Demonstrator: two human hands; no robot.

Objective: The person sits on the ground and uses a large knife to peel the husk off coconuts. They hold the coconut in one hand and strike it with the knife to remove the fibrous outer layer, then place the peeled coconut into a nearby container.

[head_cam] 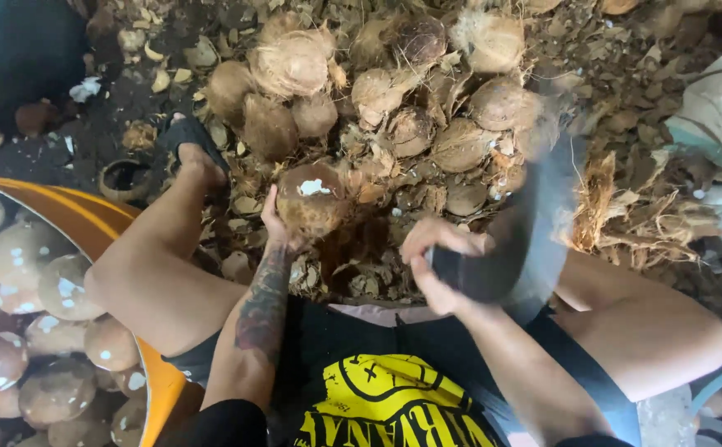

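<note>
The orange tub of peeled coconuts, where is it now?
In the head view, the orange tub sits at lower left, beside the person's left leg.

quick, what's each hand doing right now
Left hand: closed around a brown husked coconut with a white chipped spot.
Right hand: closed on a motion-blurred dark blade.

Ahead of you lies a heap of brown, fibrous unpeeled coconuts (394, 91) on husk-littered ground (626, 91). At your left, an orange tub (88, 217) holds peeled, white-spotted coconuts (21, 331).
</note>
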